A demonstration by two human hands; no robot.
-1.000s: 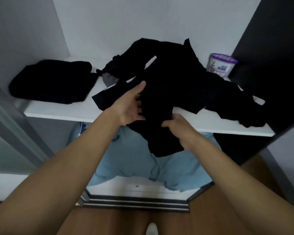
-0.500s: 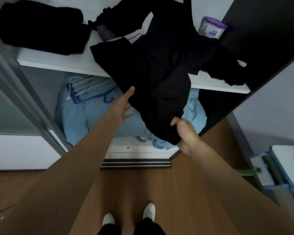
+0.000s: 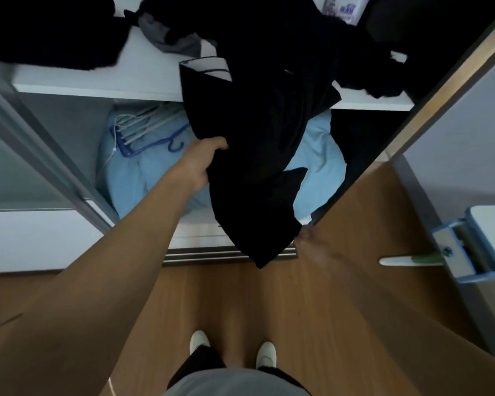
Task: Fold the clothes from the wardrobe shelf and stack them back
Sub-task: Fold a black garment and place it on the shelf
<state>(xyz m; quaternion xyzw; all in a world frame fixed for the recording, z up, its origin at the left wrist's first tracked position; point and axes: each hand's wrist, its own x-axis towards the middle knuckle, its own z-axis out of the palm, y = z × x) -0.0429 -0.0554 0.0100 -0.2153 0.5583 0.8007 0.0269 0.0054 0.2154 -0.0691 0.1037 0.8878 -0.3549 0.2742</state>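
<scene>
Black garment hangs down over the front edge of the white shelf, near its middle. Left hand clasps its left edge, fingers tucked behind the cloth; right hand, blurred, pinches its lower hem.

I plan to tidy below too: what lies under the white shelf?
Light blue cloth lies there, with white hangers and a blue hanger on its left part. The black garment hanging off the shelf covers its middle; what is there cannot be seen.
</scene>
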